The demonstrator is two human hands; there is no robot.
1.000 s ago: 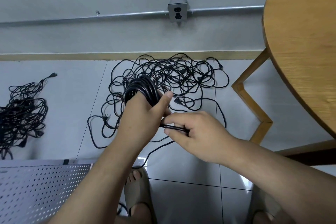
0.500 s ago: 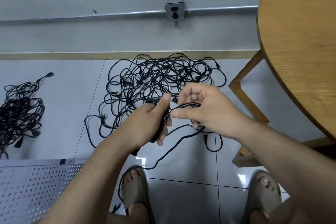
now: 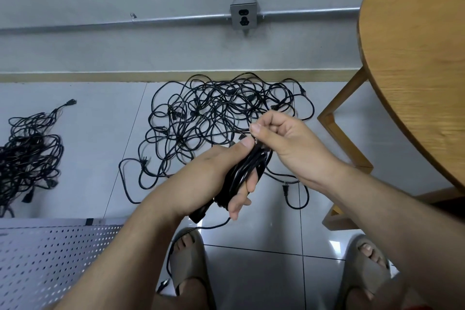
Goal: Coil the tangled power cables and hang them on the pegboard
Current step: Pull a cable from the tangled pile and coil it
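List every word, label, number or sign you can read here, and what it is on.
None legible. The wall socket shows only pin holes, the pegboard only perforations; any markings on the coiled cable or on plugs in the cable pile are too small to read.

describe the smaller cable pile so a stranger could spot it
Below the metal conduit, two black heaps lie on the tiled floor. The smaller cable pile sits at the far left, beyond the white pegboard; it is denser than the sprawling central tangle.
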